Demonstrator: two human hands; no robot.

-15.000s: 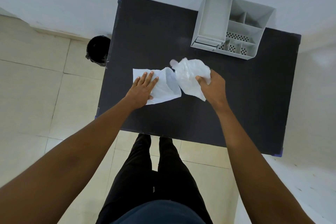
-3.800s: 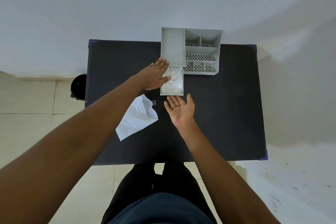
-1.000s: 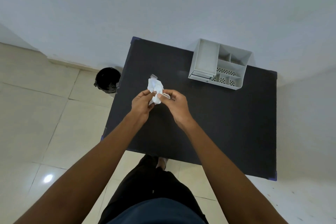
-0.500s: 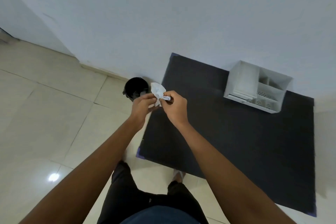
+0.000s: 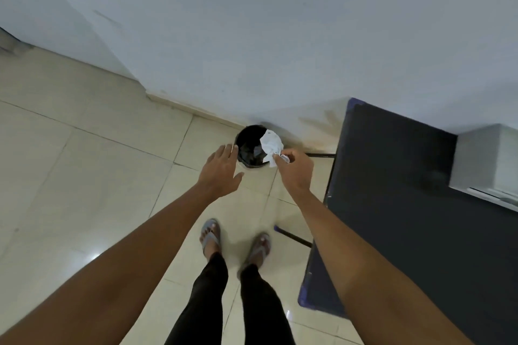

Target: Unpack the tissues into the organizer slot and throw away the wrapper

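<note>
Cream tiled floor (image 5: pixel 84 176), black bin (image 5: pixel 249 148) — white wall (image 5: pixel 280 36)

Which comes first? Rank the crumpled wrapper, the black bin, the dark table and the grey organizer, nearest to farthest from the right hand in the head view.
1. crumpled wrapper, pinched in the right hand.
2. black bin, on the floor just beyond it, to its left.
3. dark table, to its right.
4. grey organizer, at the far right edge, on the table.

Person wears black slim trousers (image 5: pixel 207 297) and grey flip-flops (image 5: pixel 210 238); forearms bare, no sleeves, watch or rings.
</note>
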